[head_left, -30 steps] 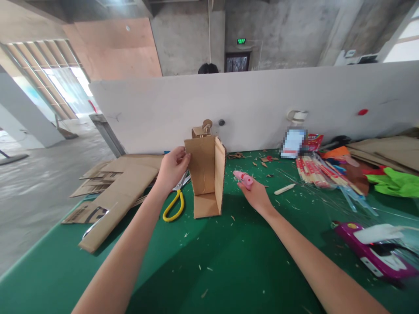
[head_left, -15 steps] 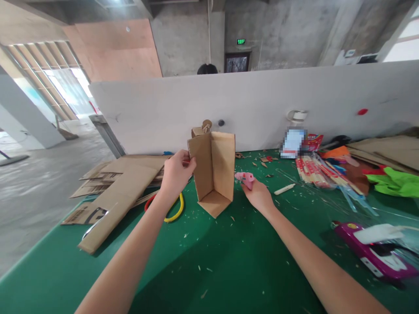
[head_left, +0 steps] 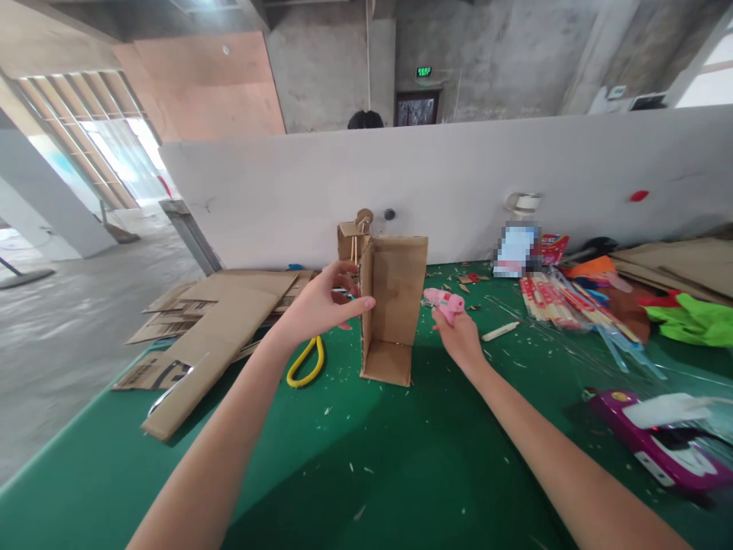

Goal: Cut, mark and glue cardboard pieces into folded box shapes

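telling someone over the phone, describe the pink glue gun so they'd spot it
On the green tabletop stands an open brown cardboard structure. Just right of it, the right hand holds the pink plastic glue gun, the only pistol-shaped thing there.

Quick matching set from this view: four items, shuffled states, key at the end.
1. Glue gun
2. Open box
3. Scissors
4. Power strip

A. Purple, on the right side of the table
B. Upright, left hand at its edge
C. Yellow handle loop showing
D. Pink, in the right hand

Pairs: 1-D, 2-B, 3-C, 4-A
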`<state>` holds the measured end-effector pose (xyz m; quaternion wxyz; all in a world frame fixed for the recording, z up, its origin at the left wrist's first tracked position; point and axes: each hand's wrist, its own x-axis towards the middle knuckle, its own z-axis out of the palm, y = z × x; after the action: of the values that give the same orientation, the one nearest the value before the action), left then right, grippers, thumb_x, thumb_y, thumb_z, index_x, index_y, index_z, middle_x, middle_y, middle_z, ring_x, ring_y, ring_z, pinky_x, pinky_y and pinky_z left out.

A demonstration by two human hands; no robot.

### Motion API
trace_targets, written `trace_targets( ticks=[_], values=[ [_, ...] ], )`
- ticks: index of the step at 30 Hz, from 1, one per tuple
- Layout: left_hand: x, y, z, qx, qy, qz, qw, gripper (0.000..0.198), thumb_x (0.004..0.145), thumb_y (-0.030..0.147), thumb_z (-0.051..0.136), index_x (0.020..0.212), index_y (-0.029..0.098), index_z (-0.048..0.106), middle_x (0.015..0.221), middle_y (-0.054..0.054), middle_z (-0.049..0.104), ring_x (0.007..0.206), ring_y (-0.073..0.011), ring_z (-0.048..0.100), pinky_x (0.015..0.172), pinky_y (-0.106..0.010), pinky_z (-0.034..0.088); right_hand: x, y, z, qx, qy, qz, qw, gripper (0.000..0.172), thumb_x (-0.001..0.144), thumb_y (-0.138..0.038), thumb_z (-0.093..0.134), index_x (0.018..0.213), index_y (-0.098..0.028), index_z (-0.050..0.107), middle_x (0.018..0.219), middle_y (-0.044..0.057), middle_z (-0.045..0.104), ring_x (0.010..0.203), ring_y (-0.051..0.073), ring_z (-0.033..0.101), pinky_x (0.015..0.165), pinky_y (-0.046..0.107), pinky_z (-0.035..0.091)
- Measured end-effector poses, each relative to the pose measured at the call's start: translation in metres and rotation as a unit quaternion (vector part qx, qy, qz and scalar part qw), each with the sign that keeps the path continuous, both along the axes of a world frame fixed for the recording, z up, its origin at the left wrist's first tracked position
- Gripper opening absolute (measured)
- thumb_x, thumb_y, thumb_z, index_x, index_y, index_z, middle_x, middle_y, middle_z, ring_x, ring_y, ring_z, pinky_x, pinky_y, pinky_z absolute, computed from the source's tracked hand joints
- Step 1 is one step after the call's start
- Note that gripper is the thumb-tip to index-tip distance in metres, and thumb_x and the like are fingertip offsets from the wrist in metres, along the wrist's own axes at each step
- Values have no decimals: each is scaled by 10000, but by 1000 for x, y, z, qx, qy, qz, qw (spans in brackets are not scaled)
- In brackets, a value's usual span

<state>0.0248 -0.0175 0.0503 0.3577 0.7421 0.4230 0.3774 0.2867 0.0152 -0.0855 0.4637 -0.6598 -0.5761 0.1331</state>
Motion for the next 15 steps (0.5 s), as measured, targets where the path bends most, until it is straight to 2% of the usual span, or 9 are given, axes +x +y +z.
trace_targets(
  ticks=[2, 4, 7, 9, 12, 15],
  values=[
    [-6, 3, -2, -41, -9, -65, 997, 702, 696, 403, 738, 1302, 252, 416, 1035, -76, 557, 807, -192, 640, 538, -284, 588, -1, -1, 4, 24, 45, -5, 999, 380, 873, -480, 431, 980, -166, 616, 718, 66, 678, 689, 241, 668, 646, 340, 512],
    [-11, 9, -7, -54, 0, -99, 994, 788, 681, 386, 752, 1370, 268, 389, 1084, -100, 539, 834, -213, 639, 540, -290, 587, -4, -2, 7, 41, 84, -5, 996, 443, 865, -532, 421, 936, -137, 609, 675, 73, 659, 605, 227, 644, 561, 329, 509],
    [-14, 19, -19, 8, 42, -78, 996, 834, 637, 404, 783, 1377, 253, 428, 1121, -122, 527, 917, -254, 611, 587, -309, 580, -9, -5, 11, 62, 123, 9, 990, 473, 848, -564, 442, 936, -128, 603, 657, 65, 646, 547, 203, 616, 497, 309, 498],
    [-13, 26, -28, 51, 62, -61, 995, 879, 603, 421, 804, 1380, 244, 432, 1230, -142, 477, 1072, -307, 551, 722, -368, 577, -12, -7, 11, 73, 135, 20, 988, 455, 836, -564, 474, 930, -140, 610, 642, 53, 639, 541, 195, 608, 489, 302, 493],
    [-8, 32, -40, 38, 33, -93, 994, 929, 616, 454, 793, 1417, 266, 363, 1434, -154, 335, 1298, -362, 384, 954, -481, 472, -15, -9, 10, 85, 146, 28, 985, 413, 825, -557, 506, 868, -165, 628, 615, 48, 626, 539, 196, 600, 486, 308, 487],
    [-3, 35, -52, 0, -44, -146, 988, 1032, 613, 494, 791, 1461, 313, 232, 1466, -152, 343, 1374, -351, 300, 1053, -528, 349, -16, -10, 9, 96, 163, 30, 981, 386, 812, -552, 533, 833, -181, 635, 612, 50, 621, 563, 209, 605, 493, 322, 489]
  ],
)
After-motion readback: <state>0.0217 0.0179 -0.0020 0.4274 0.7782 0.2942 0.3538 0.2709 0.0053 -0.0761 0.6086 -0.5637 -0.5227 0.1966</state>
